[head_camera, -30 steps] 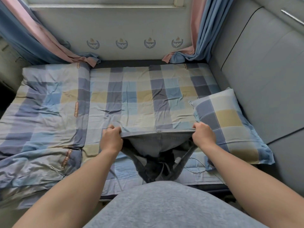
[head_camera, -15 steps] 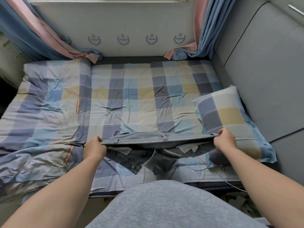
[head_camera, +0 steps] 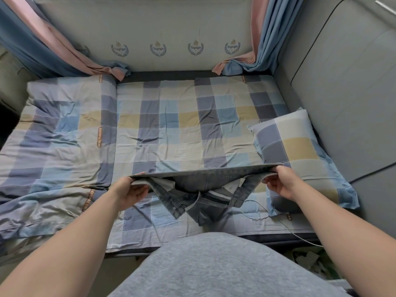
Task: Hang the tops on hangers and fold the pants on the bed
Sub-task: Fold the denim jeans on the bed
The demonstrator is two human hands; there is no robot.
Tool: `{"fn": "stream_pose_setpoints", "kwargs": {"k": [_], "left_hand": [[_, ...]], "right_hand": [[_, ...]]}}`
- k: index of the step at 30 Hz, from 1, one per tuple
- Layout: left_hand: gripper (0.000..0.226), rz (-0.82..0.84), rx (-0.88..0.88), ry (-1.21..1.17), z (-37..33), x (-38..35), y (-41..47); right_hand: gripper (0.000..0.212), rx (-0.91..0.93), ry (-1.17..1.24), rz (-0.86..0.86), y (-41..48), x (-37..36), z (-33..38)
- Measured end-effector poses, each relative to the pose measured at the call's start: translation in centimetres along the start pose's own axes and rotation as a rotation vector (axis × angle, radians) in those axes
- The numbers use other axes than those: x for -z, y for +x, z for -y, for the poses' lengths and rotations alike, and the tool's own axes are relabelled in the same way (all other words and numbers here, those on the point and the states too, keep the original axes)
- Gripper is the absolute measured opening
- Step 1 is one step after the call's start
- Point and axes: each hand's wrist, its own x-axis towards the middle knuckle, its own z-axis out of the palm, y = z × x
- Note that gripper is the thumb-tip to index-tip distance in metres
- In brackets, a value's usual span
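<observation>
Above the near edge of the bed [head_camera: 171,136], our left hand [head_camera: 128,190] and right hand [head_camera: 280,182] each pinch a waistband corner of the jeans [head_camera: 205,182], stretched taut between them. Open fly sags; we reckon the legs could bunch underneath, or snag the cable [head_camera: 304,236] beside the pillow [head_camera: 300,146].

Open sheet [head_camera: 177,133] ahead; pillow [head_camera: 295,151] crowds the right, folded quilt [head_camera: 55,146] the left.

Grey-blue denim pants [head_camera: 203,179], blue-yellow-grey checked bed [head_camera: 171,125], pink-and-blue curtains [head_camera: 261,39]
</observation>
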Motion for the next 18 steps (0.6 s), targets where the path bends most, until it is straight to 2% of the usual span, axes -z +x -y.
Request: {"fn": "stream_pose_setpoints", "kwargs": {"k": [3, 5, 7, 9, 12, 14, 18], "left_hand": [[0.03, 0.062, -0.006, -0.089, -0.9, -0.9, 0.2], [0.024, 0.131, -0.041, -0.093, -2.3, -1.4, 0.0], [0.018, 0.198, -0.112, -0.053, -4.1, -2.1, -0.4], [0.019, 0.209, -0.23, 0.035, -5.9, -3.2, -0.8], [0.025, 0.025, -0.521, 0.224, -9.2, -5.4, -1.9], [0.023, -0.132, -0.695, 0.27, -12.2, -6.6, -3.2], [0.014, -0.28, -1.022, 0.338, -19.7, -9.1, -8.1]], "right_hand": [[0.02, 0.047, 0.045, 0.102, 0.2, -0.2, 1.6], [0.013, 0.11, -0.025, 0.184, 0.3, -0.2, 3.4], [0.028, 0.225, -0.203, 0.2, 0.2, -0.3, 5.7], [0.042, 0.368, -0.401, 0.135, -0.2, -0.9, 8.3], [0.024, 0.618, -0.685, -0.032, -1.2, -1.9, 13.3], [0.021, 0.765, -0.797, -0.134, -2.0, -2.4, 17.1], [0.015, 0.995, -0.78, -0.244, -3.9, -3.4, 25.4]]}}
